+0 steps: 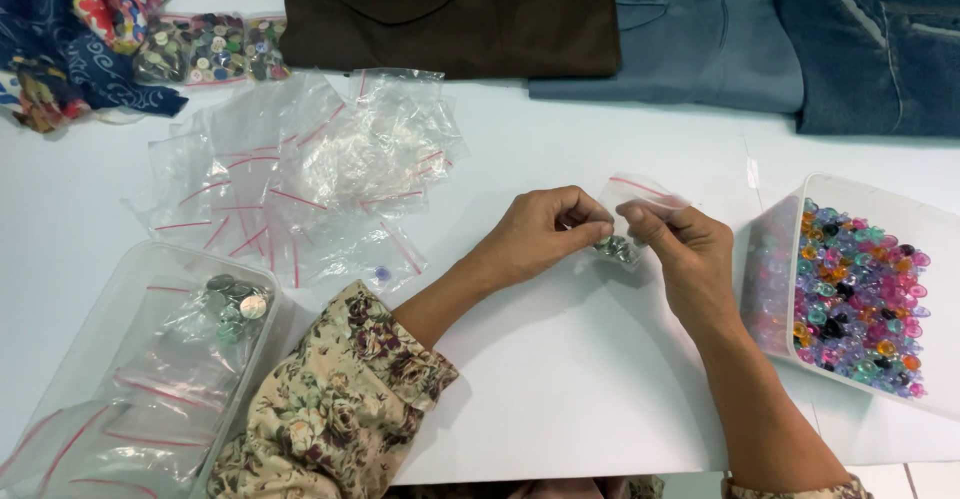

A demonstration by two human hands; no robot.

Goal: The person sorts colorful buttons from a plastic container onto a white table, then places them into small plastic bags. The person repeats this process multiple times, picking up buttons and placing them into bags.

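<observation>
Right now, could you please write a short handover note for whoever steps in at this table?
Left hand and right hand both pinch the top of one small clear zip bag, held just above the white table. The bag holds a few small round pieces at its bottom.
Empty zip bags lie in a pile to the left.
The clear tub at near left holds filled bags, so some are done.
The tub at right is still full of coloured beads.
Whether the held bag is sealed cannot be told.
</observation>
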